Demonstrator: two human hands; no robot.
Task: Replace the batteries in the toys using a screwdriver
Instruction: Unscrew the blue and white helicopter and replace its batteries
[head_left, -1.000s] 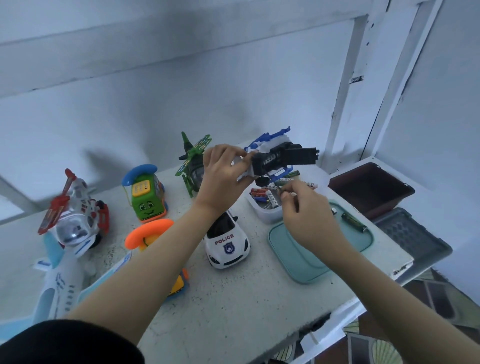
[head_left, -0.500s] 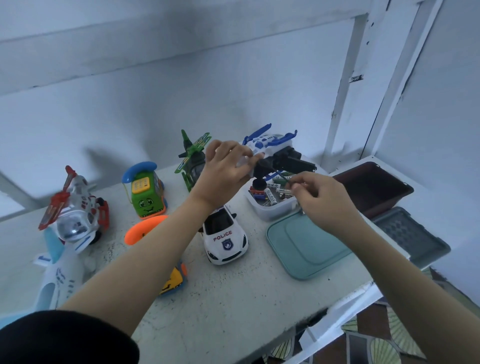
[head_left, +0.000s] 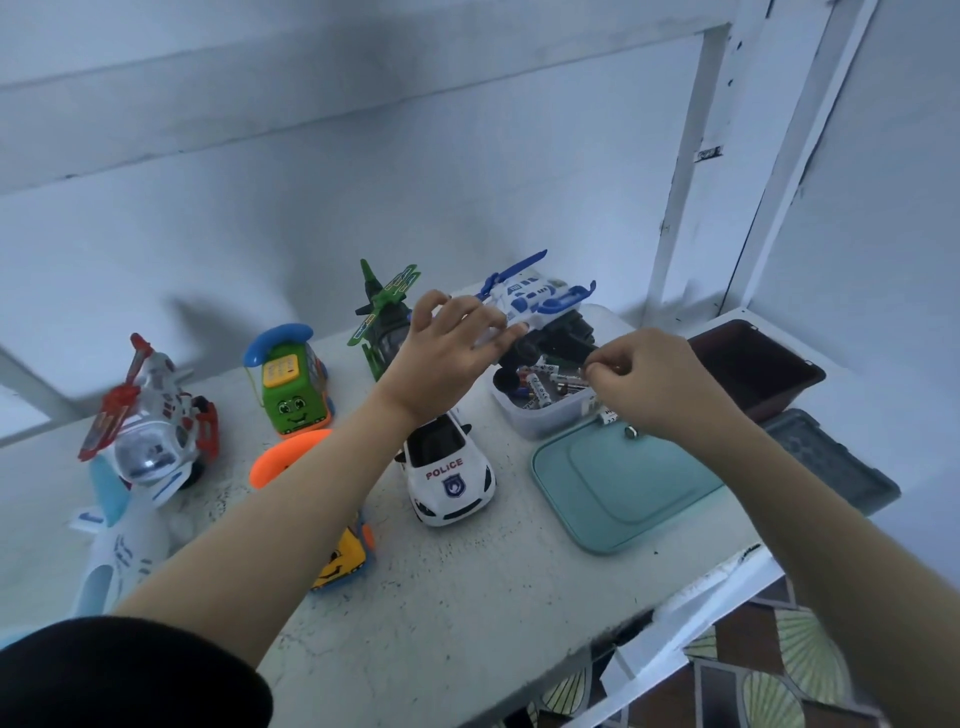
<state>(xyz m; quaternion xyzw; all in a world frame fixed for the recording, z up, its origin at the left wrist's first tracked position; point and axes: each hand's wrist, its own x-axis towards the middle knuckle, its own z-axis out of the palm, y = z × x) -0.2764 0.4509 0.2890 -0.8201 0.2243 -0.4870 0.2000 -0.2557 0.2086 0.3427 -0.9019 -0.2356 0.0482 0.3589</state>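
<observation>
One toy is in work: our left hand (head_left: 447, 353) grips the helicopter (head_left: 535, 301) just above the battery tub (head_left: 550, 418). Our right hand (head_left: 654, 384), beside its underside, pinches a small item (head_left: 589, 370), possibly a battery. By our left wrist the police car (head_left: 449, 475) waits, so we judge most remains.

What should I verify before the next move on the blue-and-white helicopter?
1. Left hand grips blue-and-white helicopter: ok.
2. Helicopter held off the table, above the battery box: ok.
3. Right hand pinches a small item at the toy's dark underside; its identity: cannot tell.
4. Screwdriver located: cannot tell.
5. Loose battery and small round part rest on teal lid: ok.
6. Battery compartment open: cannot tell.
</observation>
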